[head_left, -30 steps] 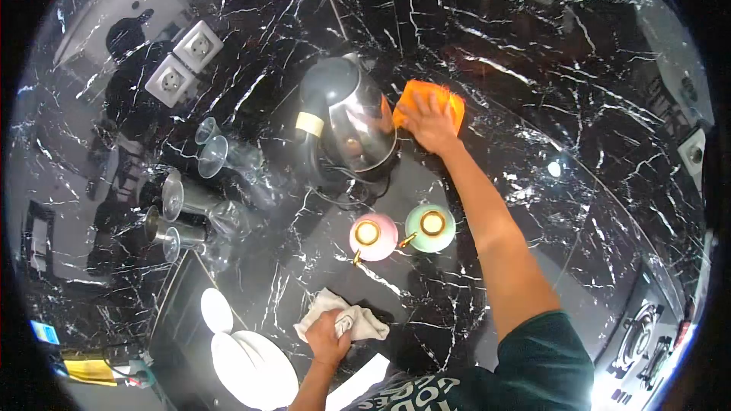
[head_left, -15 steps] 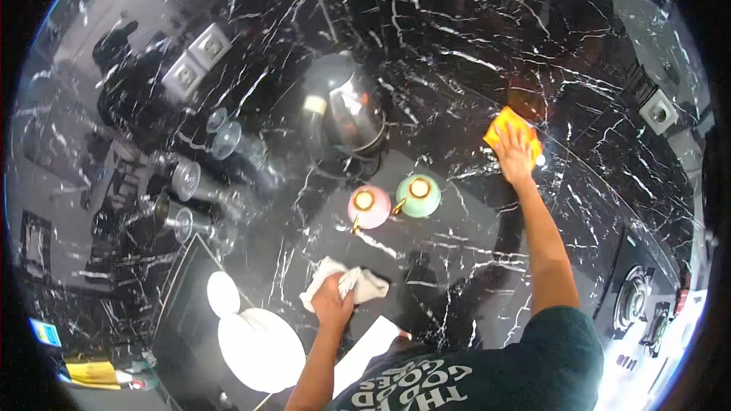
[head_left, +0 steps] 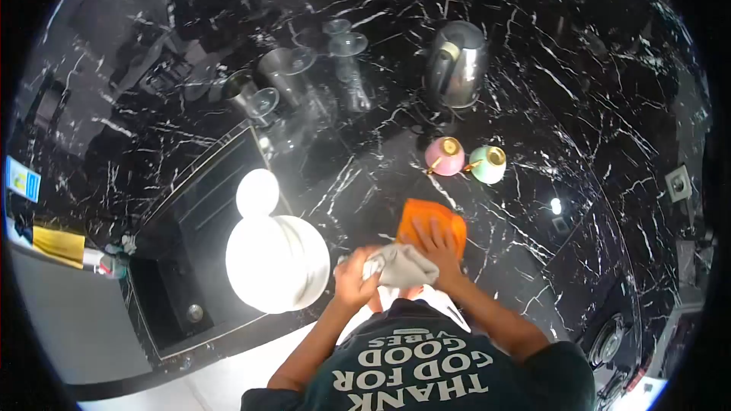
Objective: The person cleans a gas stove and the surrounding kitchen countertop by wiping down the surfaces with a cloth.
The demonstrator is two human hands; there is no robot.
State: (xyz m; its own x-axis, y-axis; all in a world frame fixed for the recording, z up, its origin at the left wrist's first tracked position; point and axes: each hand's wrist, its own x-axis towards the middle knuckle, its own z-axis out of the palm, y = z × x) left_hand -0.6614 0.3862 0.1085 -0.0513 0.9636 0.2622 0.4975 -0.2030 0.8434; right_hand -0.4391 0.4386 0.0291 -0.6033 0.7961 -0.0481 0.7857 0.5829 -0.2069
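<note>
My right hand (head_left: 434, 247) lies with spread fingers on an orange cloth (head_left: 432, 221), pressed flat against the black marbled counter near its front edge. Just left of it, my left hand (head_left: 356, 278) grips a light grey cloth (head_left: 405, 265), which hangs bunched in front of my shirt. Beyond the orange cloth, a pink cup (head_left: 445, 157) and a green cup (head_left: 487, 165) stand upside down side by side, their gold bases up.
A kettle (head_left: 458, 65) stands behind the cups. Several glasses (head_left: 288, 68) are at the back left. White plates (head_left: 266, 265) rest beside the dark sink (head_left: 179, 289). A stove burner (head_left: 608, 341) is at the right.
My right hand has brought the orange cloth from the far right back to the front edge. My left hand has lifted the grey cloth off the counter towards my body. The view has turned left.
</note>
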